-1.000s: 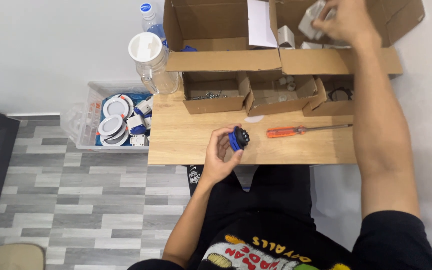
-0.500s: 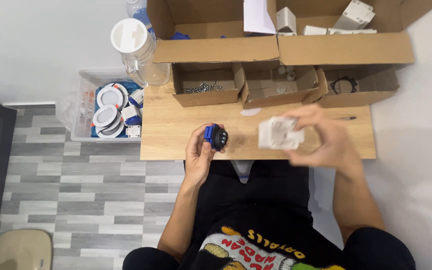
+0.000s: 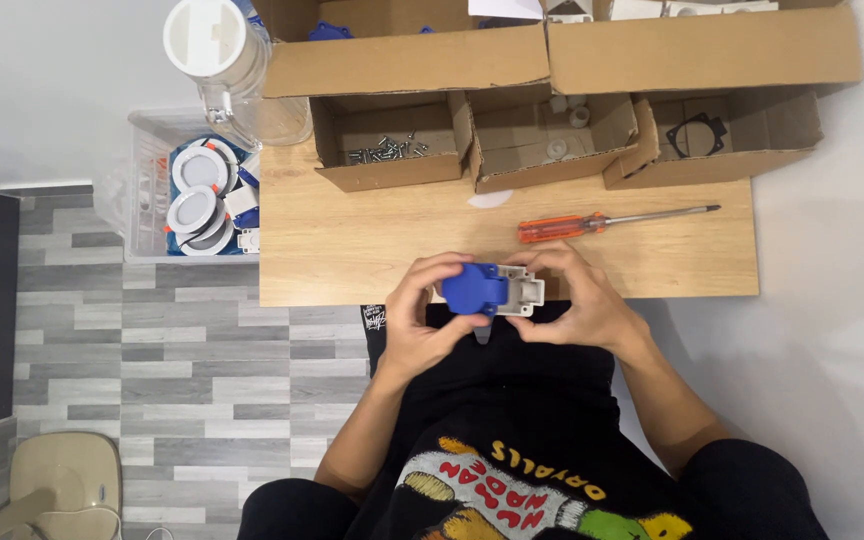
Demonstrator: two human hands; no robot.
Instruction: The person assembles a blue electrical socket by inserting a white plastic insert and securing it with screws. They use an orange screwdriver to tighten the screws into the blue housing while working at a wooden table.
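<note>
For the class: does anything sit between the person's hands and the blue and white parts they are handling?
Nothing visible does. The left hand grips the blue part and the right hand the white housing, pressed together at the table edge.

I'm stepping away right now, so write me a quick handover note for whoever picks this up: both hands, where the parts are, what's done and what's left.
Left hand: grips the blue round part.
Right hand: grips the white housing, pressed against the blue part at the near edge of the wooden table.
Orange-handled screwdriver: lies untouched on the table beyond the hands.
Screws: in the left open cardboard box; a black gasket in the right one.
Done: the two pieces are brought together.
Left: no screw is in hand, so fastening looks not yet done; whether the pieces are fully seated cannot be told.
</note>
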